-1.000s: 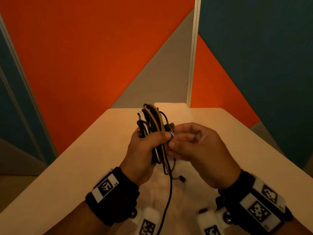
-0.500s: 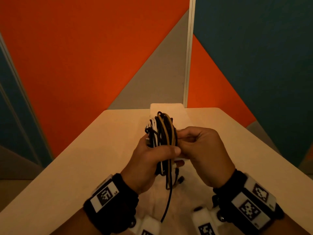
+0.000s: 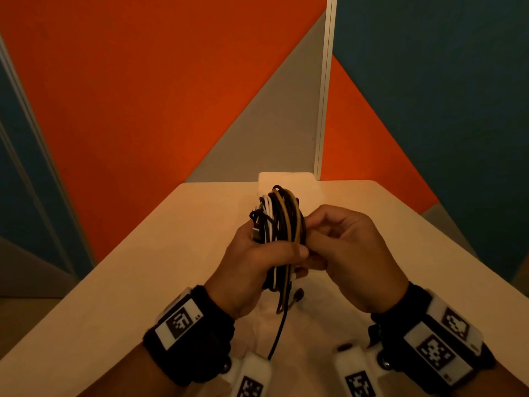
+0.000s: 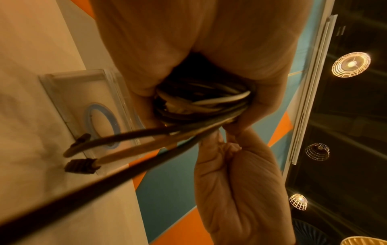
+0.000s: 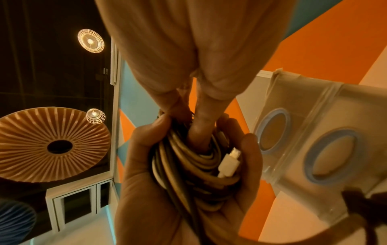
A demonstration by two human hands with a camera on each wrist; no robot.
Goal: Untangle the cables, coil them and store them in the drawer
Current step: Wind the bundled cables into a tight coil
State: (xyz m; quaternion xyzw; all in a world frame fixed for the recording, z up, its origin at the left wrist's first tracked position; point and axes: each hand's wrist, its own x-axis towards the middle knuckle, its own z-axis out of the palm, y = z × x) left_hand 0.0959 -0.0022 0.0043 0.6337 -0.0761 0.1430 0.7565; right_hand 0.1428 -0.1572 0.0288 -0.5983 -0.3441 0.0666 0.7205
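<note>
A coil of black, white and tan cables [image 3: 282, 222] stands upright above the table, gripped round its middle by my left hand [image 3: 257, 262]. My right hand [image 3: 340, 247] is against the coil's right side with curled fingers pinching its strands. In the right wrist view its fingertips [image 5: 201, 129] are pushed into the coil [image 5: 194, 167], next to a white connector [image 5: 229, 163]. A loose black tail [image 3: 279, 330] hangs from the bundle, and a black plug [image 4: 80, 165] dangles beside it. The translucent drawer unit [image 3: 286, 179] sits at the table's far edge.
The pale table [image 3: 143, 282] runs out to both sides of my hands. Orange, grey and teal partition panels [image 3: 171, 96] rise just behind it. The drawer fronts [image 5: 330, 154] have blue ring handles [image 4: 100, 122] and look closed.
My right hand has carried a cable end in from the right and now has its fingers tucked into the coil. Both hands stay together over the table's middle.
</note>
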